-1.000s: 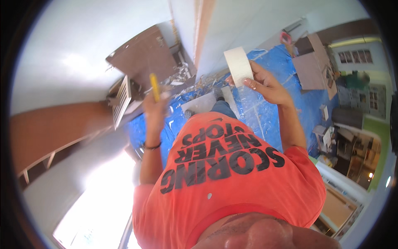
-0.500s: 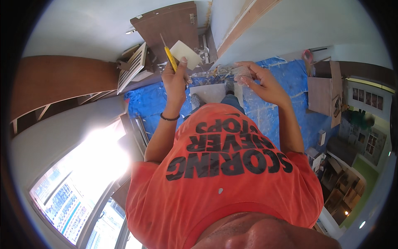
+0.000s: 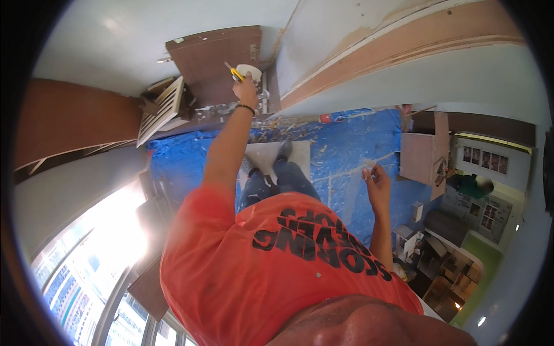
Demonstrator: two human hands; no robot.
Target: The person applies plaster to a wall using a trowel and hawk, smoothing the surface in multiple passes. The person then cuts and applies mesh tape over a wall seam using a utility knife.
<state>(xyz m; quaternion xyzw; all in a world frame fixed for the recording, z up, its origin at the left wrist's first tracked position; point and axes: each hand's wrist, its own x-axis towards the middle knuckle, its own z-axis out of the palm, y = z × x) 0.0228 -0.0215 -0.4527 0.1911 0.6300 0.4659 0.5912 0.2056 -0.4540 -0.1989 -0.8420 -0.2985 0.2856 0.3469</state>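
Fingers of the left hand [image 3: 247,92] clench a yellow utility knife [image 3: 235,73] together with a white roll of tape [image 3: 249,72], held far out against the brown door [image 3: 210,63]. The right hand [image 3: 378,187] hangs well apart to the right, fingers loosely curled and empty, over the blue tarp [image 3: 352,144] on the floor.

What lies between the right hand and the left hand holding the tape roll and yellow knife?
Head view: between the right hand and left hand lie blue tarp and the person's legs.
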